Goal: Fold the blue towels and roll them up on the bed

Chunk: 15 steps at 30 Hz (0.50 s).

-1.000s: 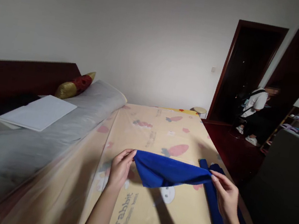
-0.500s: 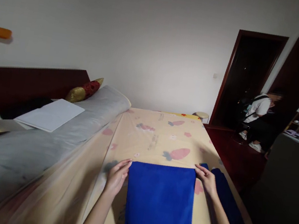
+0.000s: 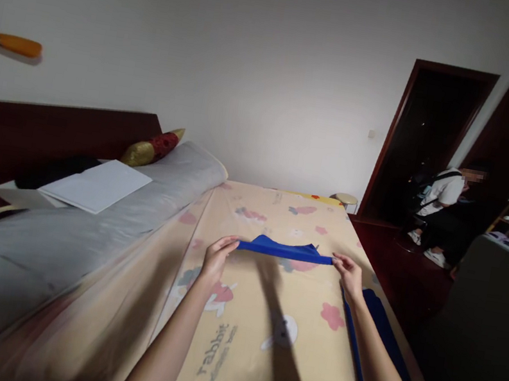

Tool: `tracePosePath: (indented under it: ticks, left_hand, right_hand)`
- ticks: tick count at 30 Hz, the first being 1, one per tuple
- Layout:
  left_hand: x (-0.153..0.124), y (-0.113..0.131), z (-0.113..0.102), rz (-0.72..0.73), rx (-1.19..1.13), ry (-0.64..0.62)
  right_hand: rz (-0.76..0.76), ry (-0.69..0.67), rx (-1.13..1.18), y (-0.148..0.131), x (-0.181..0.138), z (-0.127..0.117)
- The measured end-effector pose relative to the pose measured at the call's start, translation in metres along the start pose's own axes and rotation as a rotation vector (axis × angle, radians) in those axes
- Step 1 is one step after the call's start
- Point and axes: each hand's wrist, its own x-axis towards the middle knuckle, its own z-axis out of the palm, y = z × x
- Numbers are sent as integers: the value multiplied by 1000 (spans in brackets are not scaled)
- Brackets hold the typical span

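A blue cloth (image 3: pixel 284 248) is stretched out level above the bed, seen nearly edge-on as a thin strip. My left hand (image 3: pixel 218 256) pinches its left corner and my right hand (image 3: pixel 348 274) pinches its right corner. Both arms reach out over the yellow cartoon-print sheet (image 3: pixel 262 322). A dark shadow of the cloth falls on the sheet below. More blue cloth, rolled or folded (image 3: pixel 378 328), lies along the bed's right edge under my right forearm.
A grey bolster (image 3: pixel 80 239) with a white paper (image 3: pixel 97 184) on it lies at the left, before a dark headboard (image 3: pixel 23 139). A red-gold cushion (image 3: pixel 152 147) sits behind. A person (image 3: pixel 443 199) crouches by the dark doorway. A grey chair (image 3: pixel 491 321) stands at right.
The blue cloth, which lay spread flat toward me half a second ago, is now lifted and held taut farther out over the bed. Both hands moved forward with it.
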Motion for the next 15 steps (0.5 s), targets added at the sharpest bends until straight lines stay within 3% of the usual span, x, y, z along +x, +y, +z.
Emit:
tracePosePath:
  ticks: [7, 10, 15]
  left_hand:
    - [-97, -105, -39, -251, 238, -116]
    - [-140, -141, -54, -372, 340, -176]
    - [-162, -173, -66, -460, 425, -207]
  right_hand:
    - [233, -37, -148, 110, -109, -14]
    - [331, -60, -217, 144, -158, -21]
    - [405, -62, -325, 176, -189, -28]
